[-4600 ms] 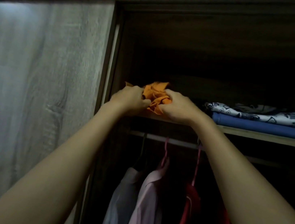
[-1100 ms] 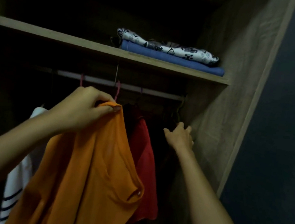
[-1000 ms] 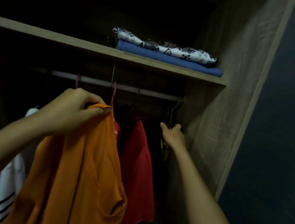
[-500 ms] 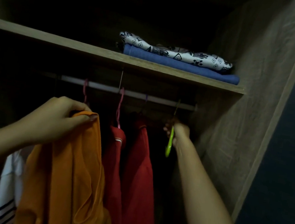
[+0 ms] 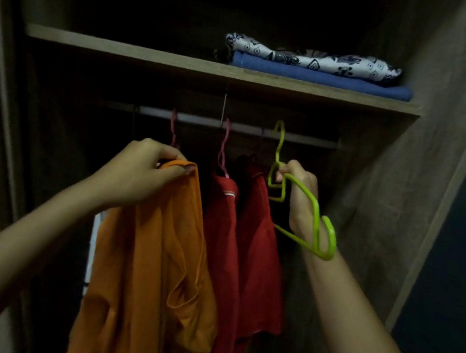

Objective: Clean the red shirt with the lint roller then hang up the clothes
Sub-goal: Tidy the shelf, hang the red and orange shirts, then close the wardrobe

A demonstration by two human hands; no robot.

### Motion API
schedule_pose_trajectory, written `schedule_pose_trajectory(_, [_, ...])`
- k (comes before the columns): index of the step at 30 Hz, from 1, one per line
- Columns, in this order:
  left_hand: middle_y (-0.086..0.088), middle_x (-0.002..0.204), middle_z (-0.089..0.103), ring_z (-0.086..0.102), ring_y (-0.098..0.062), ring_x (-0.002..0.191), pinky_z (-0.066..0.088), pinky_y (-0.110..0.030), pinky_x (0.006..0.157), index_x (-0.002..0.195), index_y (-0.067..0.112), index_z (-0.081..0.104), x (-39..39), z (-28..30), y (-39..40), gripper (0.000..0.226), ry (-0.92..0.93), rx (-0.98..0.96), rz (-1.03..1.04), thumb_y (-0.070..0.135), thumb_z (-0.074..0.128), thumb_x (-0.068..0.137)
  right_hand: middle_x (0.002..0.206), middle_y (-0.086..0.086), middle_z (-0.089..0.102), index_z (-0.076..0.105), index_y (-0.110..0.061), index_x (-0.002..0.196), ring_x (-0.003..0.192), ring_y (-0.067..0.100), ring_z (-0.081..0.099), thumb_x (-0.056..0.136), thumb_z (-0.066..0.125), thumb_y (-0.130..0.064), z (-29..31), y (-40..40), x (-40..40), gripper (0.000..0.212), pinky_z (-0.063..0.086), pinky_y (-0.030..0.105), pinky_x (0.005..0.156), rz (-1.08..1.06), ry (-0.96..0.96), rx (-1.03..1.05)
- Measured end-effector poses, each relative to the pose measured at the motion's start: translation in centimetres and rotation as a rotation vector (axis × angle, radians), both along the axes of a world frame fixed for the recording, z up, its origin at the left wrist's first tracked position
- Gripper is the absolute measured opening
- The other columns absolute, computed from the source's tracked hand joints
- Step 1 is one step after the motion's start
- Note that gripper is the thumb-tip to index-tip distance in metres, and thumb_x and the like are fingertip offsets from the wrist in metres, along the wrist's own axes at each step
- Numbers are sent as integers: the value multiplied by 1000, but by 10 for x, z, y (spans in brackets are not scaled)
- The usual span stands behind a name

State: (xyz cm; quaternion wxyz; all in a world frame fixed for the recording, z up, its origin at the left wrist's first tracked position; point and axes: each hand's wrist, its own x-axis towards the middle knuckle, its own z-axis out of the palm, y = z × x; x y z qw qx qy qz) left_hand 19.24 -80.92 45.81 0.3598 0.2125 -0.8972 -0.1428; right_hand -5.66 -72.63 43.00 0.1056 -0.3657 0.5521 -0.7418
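My left hand (image 5: 139, 172) pinches the top edge of an orange shirt (image 5: 149, 269), which hangs down limp in front of the open wardrobe. My right hand (image 5: 297, 197) grips a lime-green hanger (image 5: 316, 227) by its neck, with the hook up near the rail and the frame angled down past my wrist. Two red garments (image 5: 245, 253) hang on pink hangers (image 5: 223, 148) from the rail (image 5: 241, 126), between my hands. No lint roller is in view.
A wooden shelf (image 5: 182, 63) above the rail carries a folded blue cloth (image 5: 320, 76) with a patterned white one (image 5: 314, 58) on top. A white striped garment (image 5: 92, 246) hangs behind the orange shirt. The wardrobe's side wall (image 5: 406, 170) stands close on the right.
My right hand has taken hold of the green hanger and drawn it toward me, away from the wardrobe's right end. The left hand keeps holding the orange shirt up.
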Motion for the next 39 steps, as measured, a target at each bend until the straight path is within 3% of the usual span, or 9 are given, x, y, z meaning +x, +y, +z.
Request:
schedule_pose_trajectory(5, [10, 81, 66, 62, 1, 76, 48, -13, 64, 88, 26, 69, 19, -9, 1, 18, 27, 16, 21, 33, 53, 93, 67, 14, 45, 53, -18, 52, 63, 23, 40, 74, 52, -32, -14, 5, 31, 26, 31, 37, 61, 49, 140, 62])
schedule_pose_trajectory(9, [7, 61, 61, 54, -4, 53, 44, -23, 53, 79, 18, 70, 33, -20, -4, 23, 53, 53, -3, 30, 57, 93, 67, 7, 47, 56, 3, 66, 60, 9, 43, 92, 54, -28, -25, 10, 58, 40, 33, 30, 61, -37, 404, 98])
schedule_pose_trajectory(13, [3, 57, 55, 45, -4, 48, 37, -17, 49, 75, 9, 68, 45, -31, -12, 27, 101, 162, 3, 30, 62, 91, 80, -2, 54, 50, -21, 63, 73, 5, 52, 88, 63, -32, -40, 9, 80, 30, 38, 16, 68, -150, 499, 181])
schedule_pose_trajectory(18, [-18, 78, 70, 65, -20, 64, 50, -26, 60, 86, 7, 74, 71, -34, -4, 33, 79, 332, -63, 34, 57, 93, 56, -10, 38, 36, -24, 65, 48, 4, 35, 89, 62, -37, -43, 19, 102, 38, 33, 29, 52, -220, 221, 25])
schedule_pose_trajectory(22, [-26, 85, 69, 66, -40, 79, 55, -47, 72, 84, 8, 73, 76, -45, -1, 38, 45, 348, -32, 43, 57, 91, 72, -1, 51, 39, -28, 84, 54, 10, 47, 94, 57, -30, -32, 22, 132, 21, 40, 27, 46, -157, -46, -79])
schedule_pose_trajectory(26, [-25, 71, 64, 56, -25, 58, 46, -37, 60, 80, 4, 71, 77, -54, 3, 41, 63, 357, 63, 41, 59, 89, 93, 7, 57, 36, -25, 110, 58, 13, 53, 97, 53, -18, -20, 18, 167, 22, 42, 22, 42, -101, -340, -240])
schedule_pose_trajectory(32, [-24, 73, 60, 52, -26, 66, 41, -36, 64, 86, -3, 71, 95, -56, 10, 43, 66, 498, 59, 38, 59, 90, 108, -7, 62, 50, -37, 111, 99, 22, 65, 102, 36, -21, -21, 17, 188, 23, 56, 46, 80, -384, -264, -446])
schedule_pose_trajectory(35, [-26, 77, 63, 58, -38, 67, 50, -42, 68, 89, -2, 70, 105, -53, 17, 44, 45, 514, 27, 40, 56, 92, 116, 6, 63, 53, -28, 110, 108, 21, 62, 103, 33, -14, -25, 20, 193, 25, 55, 30, 87, -491, -165, -491])
schedule_pose_trajectory(39, [-31, 100, 66, 66, -42, 91, 52, -48, 90, 99, -1, 71, 112, -45, 29, 41, 87, 602, -32, 37, 56, 93, 101, 7, 63, 57, -4, 115, 79, 0, 57, 102, 34, -7, -48, 5, 199, 27, 39, 4, 68, -579, 21, -446])
